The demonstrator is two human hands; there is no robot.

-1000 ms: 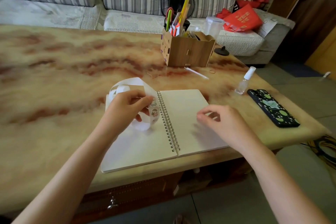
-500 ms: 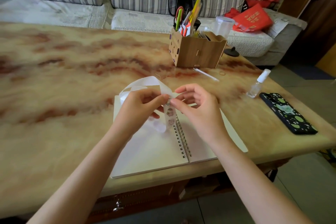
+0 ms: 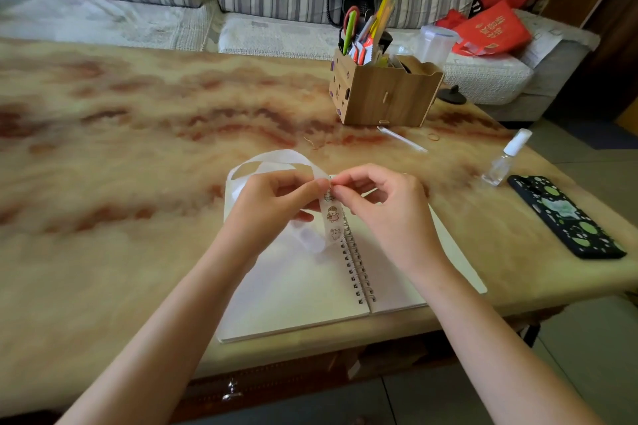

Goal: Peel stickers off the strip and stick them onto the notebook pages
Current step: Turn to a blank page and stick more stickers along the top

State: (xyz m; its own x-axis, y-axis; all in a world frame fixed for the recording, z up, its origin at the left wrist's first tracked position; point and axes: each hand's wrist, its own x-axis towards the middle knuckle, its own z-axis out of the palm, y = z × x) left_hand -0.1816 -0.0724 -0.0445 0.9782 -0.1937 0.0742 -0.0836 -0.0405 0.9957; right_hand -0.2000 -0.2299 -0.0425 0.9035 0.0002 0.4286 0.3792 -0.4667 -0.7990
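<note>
White backing paper curls from our left hand (image 3: 272,207), which pinches the sticker strip (image 3: 332,217) above the open notebook (image 3: 297,286); our right hand (image 3: 383,207) nips its top sticker. The notebook lies on the marbled counter (image 3: 138,183), near a wooden organiser (image 3: 386,93).

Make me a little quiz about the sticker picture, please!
1. True or false: the spiral notebook lies closed.
2. What does the left hand hold? A) sticker strip B) spray bottle C) phone
3. Fill in: the right hand pinches the strip near its ____ sticker.

Key: 1 false, it lies open; 2 A; 3 top.
</note>
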